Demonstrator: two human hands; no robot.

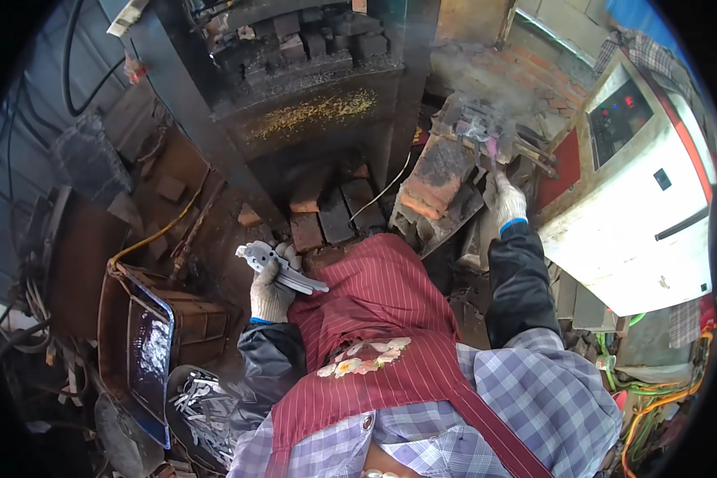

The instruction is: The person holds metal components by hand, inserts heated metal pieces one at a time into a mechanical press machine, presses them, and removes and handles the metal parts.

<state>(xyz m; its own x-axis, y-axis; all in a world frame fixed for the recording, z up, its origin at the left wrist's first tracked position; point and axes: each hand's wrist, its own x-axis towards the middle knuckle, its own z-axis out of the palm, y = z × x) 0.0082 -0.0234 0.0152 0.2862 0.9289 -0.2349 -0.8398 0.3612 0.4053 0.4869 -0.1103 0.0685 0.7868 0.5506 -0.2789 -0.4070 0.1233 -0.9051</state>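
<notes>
Metal pieces (pixel 285 273), long axis slanting back rightward, are gripped partly over the apron (pixel 386 287) by the curled left hand (pixel 272 299), a forward-pointing tool (pixel 495 163) by the curled right hand (pixel 509 202); strips (pixel 203 408) lie in a basin (pixel 185 370).

Light falls unevenly over a mostly dim scene. At three o'clock the white cabinet (pixel 613 267) is brightest, its lower face nearly washed out. The control panel (pixel 620 119) at two o'clock is dark, with glowing red lights. Thin haze veils the bricks (pixel 526 72) toward one o'clock, softening their detail, and a small pinkish glow shows through it. The recess (pixel 311 167) near eleven o'clock sinks into deep shadow. At eight o'clock the liquid (pixel 149 350) throws back white glare. The apron (pixel 382 287) looks fairly sharp. Straight edges bow near the black, vignetted rim.
</notes>
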